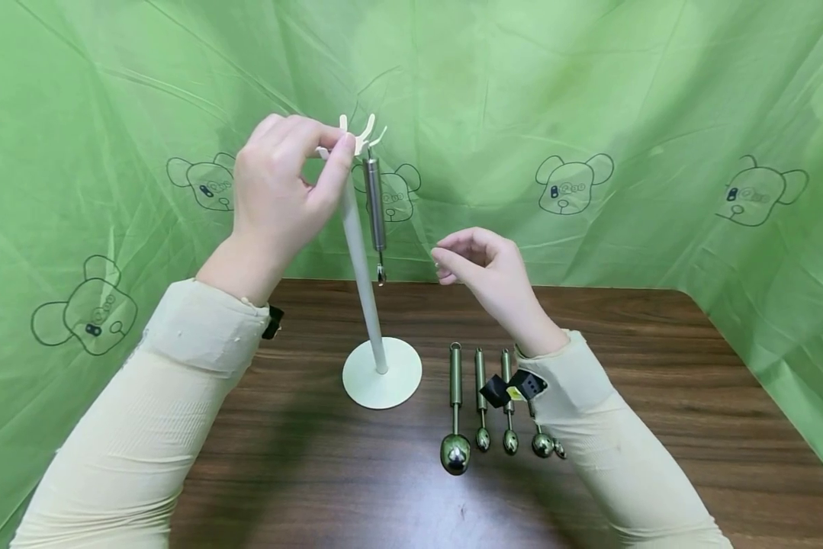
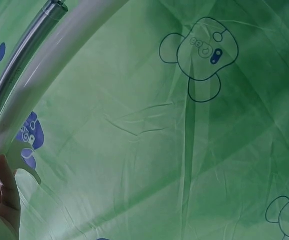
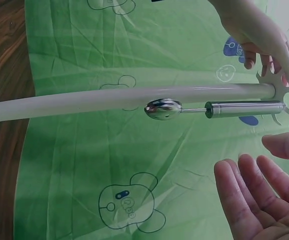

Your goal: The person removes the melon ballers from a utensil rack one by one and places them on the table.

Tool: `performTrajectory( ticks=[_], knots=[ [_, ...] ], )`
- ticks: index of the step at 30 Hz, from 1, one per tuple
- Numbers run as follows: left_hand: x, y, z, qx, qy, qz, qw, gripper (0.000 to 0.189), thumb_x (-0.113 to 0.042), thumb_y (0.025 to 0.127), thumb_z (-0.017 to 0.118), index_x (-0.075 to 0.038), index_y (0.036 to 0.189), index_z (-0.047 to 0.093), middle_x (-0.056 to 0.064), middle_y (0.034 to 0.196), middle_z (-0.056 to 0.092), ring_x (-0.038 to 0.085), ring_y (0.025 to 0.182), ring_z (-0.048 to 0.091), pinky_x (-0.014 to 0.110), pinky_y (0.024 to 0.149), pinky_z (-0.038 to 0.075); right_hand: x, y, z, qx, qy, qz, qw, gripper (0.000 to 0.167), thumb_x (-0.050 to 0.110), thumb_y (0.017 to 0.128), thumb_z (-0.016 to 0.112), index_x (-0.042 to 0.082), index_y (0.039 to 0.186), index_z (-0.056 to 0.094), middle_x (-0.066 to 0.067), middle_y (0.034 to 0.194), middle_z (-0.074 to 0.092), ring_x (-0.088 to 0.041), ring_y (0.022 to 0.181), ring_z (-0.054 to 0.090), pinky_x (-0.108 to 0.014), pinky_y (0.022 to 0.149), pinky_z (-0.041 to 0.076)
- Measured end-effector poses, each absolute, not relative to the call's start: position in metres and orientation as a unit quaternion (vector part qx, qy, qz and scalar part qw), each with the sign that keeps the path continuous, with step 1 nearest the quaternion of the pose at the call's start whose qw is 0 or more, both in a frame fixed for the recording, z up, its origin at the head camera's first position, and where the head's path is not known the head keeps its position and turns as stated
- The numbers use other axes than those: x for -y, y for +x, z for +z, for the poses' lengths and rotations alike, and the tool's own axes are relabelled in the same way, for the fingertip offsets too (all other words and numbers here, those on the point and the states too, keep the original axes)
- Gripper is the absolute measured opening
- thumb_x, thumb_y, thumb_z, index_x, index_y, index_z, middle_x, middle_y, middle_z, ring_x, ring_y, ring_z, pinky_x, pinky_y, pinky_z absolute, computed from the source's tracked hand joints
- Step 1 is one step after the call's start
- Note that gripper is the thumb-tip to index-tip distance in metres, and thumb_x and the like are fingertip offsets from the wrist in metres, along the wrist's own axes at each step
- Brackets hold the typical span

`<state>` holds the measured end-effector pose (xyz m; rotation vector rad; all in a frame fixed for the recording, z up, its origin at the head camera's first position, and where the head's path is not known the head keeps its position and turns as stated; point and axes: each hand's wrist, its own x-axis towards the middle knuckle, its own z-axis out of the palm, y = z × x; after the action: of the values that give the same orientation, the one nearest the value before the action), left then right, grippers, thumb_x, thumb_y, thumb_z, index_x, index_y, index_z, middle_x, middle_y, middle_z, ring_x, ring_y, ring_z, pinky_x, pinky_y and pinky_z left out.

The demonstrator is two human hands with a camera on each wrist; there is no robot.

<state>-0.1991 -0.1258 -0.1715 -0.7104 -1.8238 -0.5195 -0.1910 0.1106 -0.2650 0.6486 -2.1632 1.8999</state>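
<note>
A white stand (image 1: 361, 267) with a round base and a crown of curved hooks stands upright on the table. At its top, my left hand (image 1: 284, 171) pinches the hooked crown between thumb and fingers. From a hook on the crown's right side hangs a steel scoop (image 1: 374, 202), its handle up and its small rounded bowl (image 3: 164, 109) down, beside the pole. My right hand (image 1: 490, 271) is held in the air right of the hanging scoop, apart from it. In the right wrist view its fingers (image 3: 229, 192) are loosely bent, with nothing between them and the thumb.
Several steel scoops lie in a row on the brown wooden table (image 1: 624, 366), the largest scoop (image 1: 455, 454) leftmost. My right forearm (image 1: 610, 450) partly covers the right end of the row. Green cloth (image 1: 480, 91) with bear drawings encloses the back and sides.
</note>
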Motion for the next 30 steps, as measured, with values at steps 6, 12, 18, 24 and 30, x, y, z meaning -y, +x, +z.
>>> performTrajectory(
  ticks=[6, 12, 18, 24, 30],
  knots=[
    [0.126, -0.199, -0.172, 0.762, -0.293, -0.228, 0.531, 0.032, -0.025, 0.098, 0.056, 0.0, 0.09, 0.074, 0.015, 0.085, 0.074, 0.031, 0.069, 0.054, 0.036, 0.068, 0.038, -0.1, -0.198, -0.258, 0.722, 0.229, 0.648, 0.085, 0.021, 0.015, 0.091, 0.07, 0.0, 0.106, 0.068, -0.005, 0.085, 0.072, -0.019, 0.074, 0.071, -0.035, 0.076, 0.06],
    [0.126, -0.199, -0.171, 0.762, -0.29, -0.23, 0.531, 0.032, -0.025, 0.098, 0.056, 0.0, 0.09, 0.074, 0.015, 0.085, 0.074, 0.031, 0.068, 0.054, 0.037, 0.068, 0.039, -0.088, -0.204, -0.251, 0.723, 0.23, 0.646, 0.087, 0.023, 0.017, 0.091, 0.071, 0.002, 0.108, 0.07, -0.005, 0.091, 0.074, -0.015, 0.078, 0.07, -0.034, 0.08, 0.059],
    [0.126, -0.199, -0.172, 0.764, -0.289, -0.23, 0.529, 0.032, -0.025, 0.098, 0.056, 0.0, 0.09, 0.074, 0.015, 0.084, 0.074, 0.031, 0.069, 0.054, 0.036, 0.068, 0.038, -0.076, -0.209, -0.244, 0.756, 0.23, 0.607, 0.087, 0.032, 0.022, 0.088, 0.074, 0.008, 0.117, 0.07, -0.007, 0.108, 0.074, -0.016, 0.093, 0.069, -0.031, 0.085, 0.055],
    [0.127, -0.199, -0.172, 0.763, -0.29, -0.231, 0.53, 0.032, -0.025, 0.098, 0.056, 0.001, 0.09, 0.074, 0.015, 0.085, 0.074, 0.031, 0.07, 0.054, 0.037, 0.069, 0.039, -0.064, -0.213, -0.24, 0.754, 0.247, 0.607, 0.05, 0.036, 0.019, 0.087, 0.076, 0.008, 0.12, 0.068, -0.009, 0.113, 0.073, -0.016, 0.102, 0.068, -0.032, 0.09, 0.054],
    [0.127, -0.198, -0.173, 0.761, -0.29, -0.237, 0.53, 0.032, -0.025, 0.097, 0.057, 0.001, 0.09, 0.074, 0.015, 0.085, 0.074, 0.031, 0.069, 0.053, 0.036, 0.069, 0.038, -0.054, -0.216, -0.242, 0.739, 0.261, 0.621, 0.024, 0.035, 0.013, 0.086, 0.075, 0.005, 0.12, 0.068, -0.009, 0.116, 0.072, -0.02, 0.107, 0.069, -0.032, 0.091, 0.054]
  ],
)
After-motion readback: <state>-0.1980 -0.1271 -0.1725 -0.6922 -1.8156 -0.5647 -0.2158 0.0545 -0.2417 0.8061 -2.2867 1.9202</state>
